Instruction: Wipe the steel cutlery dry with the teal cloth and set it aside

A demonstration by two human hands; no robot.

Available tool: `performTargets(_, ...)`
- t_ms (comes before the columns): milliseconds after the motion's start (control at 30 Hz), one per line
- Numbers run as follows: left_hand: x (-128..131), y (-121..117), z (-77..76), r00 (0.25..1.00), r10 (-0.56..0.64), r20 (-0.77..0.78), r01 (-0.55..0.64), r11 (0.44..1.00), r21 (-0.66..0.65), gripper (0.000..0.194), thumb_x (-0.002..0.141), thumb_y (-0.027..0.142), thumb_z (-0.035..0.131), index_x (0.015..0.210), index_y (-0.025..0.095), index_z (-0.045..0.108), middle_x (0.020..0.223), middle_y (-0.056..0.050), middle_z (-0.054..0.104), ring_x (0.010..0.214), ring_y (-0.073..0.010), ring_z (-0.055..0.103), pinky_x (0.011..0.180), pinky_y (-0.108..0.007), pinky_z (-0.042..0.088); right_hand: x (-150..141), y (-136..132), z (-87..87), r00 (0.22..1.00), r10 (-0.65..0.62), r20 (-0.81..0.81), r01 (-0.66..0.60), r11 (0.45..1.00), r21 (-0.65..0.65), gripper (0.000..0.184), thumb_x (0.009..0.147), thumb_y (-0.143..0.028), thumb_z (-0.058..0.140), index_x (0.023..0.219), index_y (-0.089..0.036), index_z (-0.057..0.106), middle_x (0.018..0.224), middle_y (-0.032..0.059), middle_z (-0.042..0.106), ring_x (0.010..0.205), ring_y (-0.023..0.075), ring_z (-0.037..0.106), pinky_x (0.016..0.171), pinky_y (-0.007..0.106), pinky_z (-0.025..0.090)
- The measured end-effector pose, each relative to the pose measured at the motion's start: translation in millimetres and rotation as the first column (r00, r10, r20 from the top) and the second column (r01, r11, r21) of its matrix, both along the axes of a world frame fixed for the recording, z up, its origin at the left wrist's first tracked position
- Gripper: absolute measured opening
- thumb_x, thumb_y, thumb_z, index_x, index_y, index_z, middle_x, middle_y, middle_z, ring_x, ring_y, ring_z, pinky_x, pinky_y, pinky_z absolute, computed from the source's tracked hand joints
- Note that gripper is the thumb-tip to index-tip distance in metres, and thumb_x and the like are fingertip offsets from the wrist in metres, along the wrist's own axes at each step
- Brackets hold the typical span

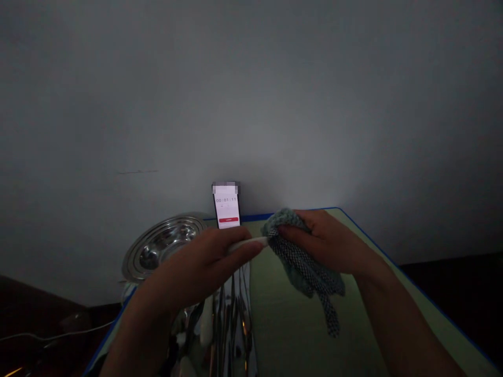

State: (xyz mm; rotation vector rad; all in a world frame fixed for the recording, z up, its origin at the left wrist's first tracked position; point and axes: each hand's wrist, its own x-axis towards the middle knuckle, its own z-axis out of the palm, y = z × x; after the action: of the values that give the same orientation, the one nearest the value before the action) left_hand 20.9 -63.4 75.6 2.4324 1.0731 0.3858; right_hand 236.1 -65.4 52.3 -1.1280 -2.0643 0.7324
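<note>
My left hand (204,264) is closed on the pale handle (258,241) of a slim utensil, held level above the table. My right hand (330,242) grips a grey-green checked cloth (301,262), folded around the utensil's other end, so its kind is hidden. A loose corner of the cloth hangs down. Beneath my left hand and forearm lies a row of metal cutlery (231,319), several pieces side by side, some with pale handles and partly covered by my arm.
A shiny steel bowl (131,256) with a wide rim stands at the table's back left. A phone (228,208) showing a timer leans against the wall (275,104). The green tabletop (283,324) has a blue edge. A white cable (70,333) runs at the left.
</note>
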Motion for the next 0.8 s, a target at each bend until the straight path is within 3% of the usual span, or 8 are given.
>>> performTargets(233, 0.4, 2.0, -0.1, 0.958, 0.220, 0.186, -0.249, 0.957, 0.148, 0.031, 0.088, 0.045, 0.044, 0.103, 0.019, 0.054, 0.065, 0.003, 0.057, 0.052, -0.0089, 0.050, 0.048, -0.019, 0.037, -8.2, 6.4, -7.7, 0.935, -0.239, -0.263, 0.242, 0.970, -0.021, 0.030, 0.086, -0.044, 0.046, 0.081, -0.017, 0.058, 0.074, 0.0004, 0.060, 0.066, 0.0128, 0.053, 0.058, 0.024, 0.041)
performTargets(367, -12.0, 3.6, 2.7, 0.938, 0.186, 0.294, -0.241, 0.956, 0.166, 0.033, 0.089, 0.036, 0.047, 0.119, 0.023, 0.049, 0.079, 0.002, 0.061, 0.058, -0.0074, 0.054, 0.051, -0.016, 0.042, -6.2, 8.8, -8.5, 0.877, -0.289, -0.383, 0.270, 0.957, -0.104, 0.031, 0.085, -0.047, 0.049, 0.081, -0.017, 0.058, 0.072, 0.0002, 0.059, 0.063, 0.0124, 0.053, 0.056, 0.024, 0.041)
performTargets(467, -19.0, 2.7, 5.4, 0.935, 0.169, 0.310, -0.234, 0.955, 0.184, 0.033, 0.088, 0.033, 0.049, 0.121, 0.025, 0.050, 0.085, 0.001, 0.063, 0.063, -0.0075, 0.057, 0.055, -0.014, 0.044, -0.4, 5.8, -4.2, 0.897, -0.206, -0.391, 0.166, 0.977, -0.132, 0.028, 0.084, -0.045, 0.051, 0.085, -0.018, 0.059, 0.076, 0.0003, 0.061, 0.066, 0.0126, 0.055, 0.058, 0.024, 0.043)
performTargets(633, -19.3, 1.4, 7.3, 0.939, 0.149, 0.311, -0.218, 0.955, 0.201, 0.030, 0.085, 0.030, 0.052, 0.115, 0.023, 0.055, 0.084, 0.002, 0.064, 0.059, -0.0069, 0.055, 0.052, -0.014, 0.043, 9.8, -8.2, 7.7, 0.985, 0.103, -0.139, -0.132, 0.967, -0.217, 0.022, 0.077, -0.036, 0.063, 0.091, -0.019, 0.062, 0.082, -0.0013, 0.063, 0.073, 0.0125, 0.057, 0.064, 0.023, 0.045)
performTargets(800, -19.6, 3.5, 5.2, 0.968, 0.079, 0.238, -0.119, 0.980, 0.157, 0.025, 0.086, 0.030, 0.051, 0.110, 0.024, 0.056, 0.081, 0.003, 0.065, 0.062, -0.0081, 0.056, 0.056, -0.015, 0.043, 11.6, -13.0, 9.6, 0.979, 0.200, -0.026, -0.199, 0.939, -0.281, 0.025, 0.080, -0.041, 0.059, 0.091, -0.018, 0.060, 0.075, -0.0020, 0.060, 0.066, 0.0112, 0.054, 0.056, 0.021, 0.042)
